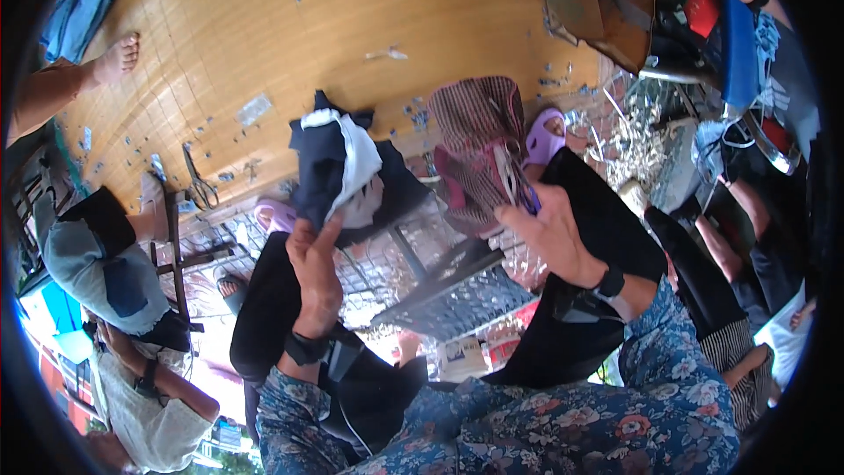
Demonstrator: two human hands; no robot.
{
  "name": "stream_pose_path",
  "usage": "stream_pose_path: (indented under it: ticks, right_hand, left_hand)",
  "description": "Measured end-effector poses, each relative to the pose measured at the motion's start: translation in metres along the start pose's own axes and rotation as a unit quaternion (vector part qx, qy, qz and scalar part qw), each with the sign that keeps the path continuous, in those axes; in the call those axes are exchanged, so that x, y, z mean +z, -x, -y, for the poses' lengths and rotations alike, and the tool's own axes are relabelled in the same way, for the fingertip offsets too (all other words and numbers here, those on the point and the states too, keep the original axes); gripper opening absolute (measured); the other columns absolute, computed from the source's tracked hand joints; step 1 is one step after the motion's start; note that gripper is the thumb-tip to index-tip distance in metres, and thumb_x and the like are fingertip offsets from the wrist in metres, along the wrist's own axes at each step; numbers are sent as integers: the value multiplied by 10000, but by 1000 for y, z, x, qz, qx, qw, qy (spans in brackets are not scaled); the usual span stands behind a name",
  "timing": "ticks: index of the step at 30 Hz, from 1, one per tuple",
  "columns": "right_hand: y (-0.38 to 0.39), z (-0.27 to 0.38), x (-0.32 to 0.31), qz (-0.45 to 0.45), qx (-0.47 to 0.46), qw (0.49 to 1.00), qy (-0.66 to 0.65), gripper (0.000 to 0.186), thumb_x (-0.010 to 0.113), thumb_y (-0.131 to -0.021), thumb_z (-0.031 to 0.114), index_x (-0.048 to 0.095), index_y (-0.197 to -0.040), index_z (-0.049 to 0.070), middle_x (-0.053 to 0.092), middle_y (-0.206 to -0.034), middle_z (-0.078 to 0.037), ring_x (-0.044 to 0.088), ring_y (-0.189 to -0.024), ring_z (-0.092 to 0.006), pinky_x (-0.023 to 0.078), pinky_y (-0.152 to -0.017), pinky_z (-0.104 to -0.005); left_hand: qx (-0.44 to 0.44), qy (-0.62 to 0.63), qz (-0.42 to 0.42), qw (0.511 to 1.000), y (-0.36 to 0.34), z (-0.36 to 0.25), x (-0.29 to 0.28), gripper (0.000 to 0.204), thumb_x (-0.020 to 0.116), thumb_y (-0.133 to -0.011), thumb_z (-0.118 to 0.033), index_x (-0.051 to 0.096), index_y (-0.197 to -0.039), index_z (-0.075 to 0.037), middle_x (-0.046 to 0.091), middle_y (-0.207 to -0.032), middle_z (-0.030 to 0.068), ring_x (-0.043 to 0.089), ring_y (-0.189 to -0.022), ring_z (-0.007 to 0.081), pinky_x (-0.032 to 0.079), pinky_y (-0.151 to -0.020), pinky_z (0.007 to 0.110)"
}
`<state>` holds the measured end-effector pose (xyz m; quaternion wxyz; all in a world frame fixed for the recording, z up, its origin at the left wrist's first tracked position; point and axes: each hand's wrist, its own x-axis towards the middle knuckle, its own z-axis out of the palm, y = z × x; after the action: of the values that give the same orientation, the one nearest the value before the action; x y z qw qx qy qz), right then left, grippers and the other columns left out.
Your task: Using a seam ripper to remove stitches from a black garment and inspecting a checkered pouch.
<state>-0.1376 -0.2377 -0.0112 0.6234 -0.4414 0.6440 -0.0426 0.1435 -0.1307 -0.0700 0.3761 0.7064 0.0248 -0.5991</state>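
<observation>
My left hand (314,281) is closed, pinching the lower edge of a dark navy cloth with white cloth (352,158) folded into it. The bundle hangs in front of me at the near edge of the wooden table. My right hand (558,233) is closed at the side of a maroon-and-grey striped cloth bag (479,119), thumb and forefinger on its edge. Pink fabric and thin shiny pieces show along the bag's side. Something purple peeks out beside the right fingers; what it is I cannot make out.
Black-handled scissors (200,180) and cloth scraps lie on the wooden table (352,26). A dark metal treadle (457,299) is between my knees. Scraps litter the floor at right, near a blue-handled tool (737,53). People sit left and right; bare feet rest on the table.
</observation>
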Motion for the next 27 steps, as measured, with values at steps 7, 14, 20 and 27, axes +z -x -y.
stream_pose_path:
  ticks: [7, 14, 20, 27]
  right_hand:
    - [-4, 8, 9, -6, 0, 999, 35, 181, 616, -789, 132, 616, -778, -48, 557, -578, -61, 480, -536, -91, 405, -515, -300]
    - [-10, 2, 19, -49, 1, 998, 42, 189, 639, -784, 136, 615, -783, -52, 551, -590, -38, 450, -570, -75, 390, -534, -285]
    - [-13, -24, 36, -72, -45, 996, 35, 240, 607, -774, 171, 620, -843, -58, 597, -630, -84, 494, -585, -132, 443, -590, -324]
    - [18, -14, 3, -99, -56, 993, 14, 229, 620, -772, 174, 589, -774, -52, 541, -589, -112, 473, -543, -142, 418, -537, -344]
  left_hand:
    - [9, 20, -14, 1000, 5, 2, -3, 198, 636, -874, -60, 646, -1070, -30, 670, -999, 20, 600, -884, 86, 443, -810, 240]
    - [13, 122, -59, 991, 10, -27, -10, 283, 569, -927, -112, 550, -1200, -41, 666, -1030, 77, 668, -835, 177, 571, -669, 316]
    - [0, 192, 27, 981, 3, -16, -38, 304, 530, -975, -197, 528, -1223, -21, 621, -1137, 107, 613, -1026, 209, 501, -875, 347]
    - [60, 307, -30, 949, 76, -68, -82, 380, 436, -1017, -267, 476, -1291, -7, 589, -1236, 106, 568, -1139, 253, 441, -1008, 407]
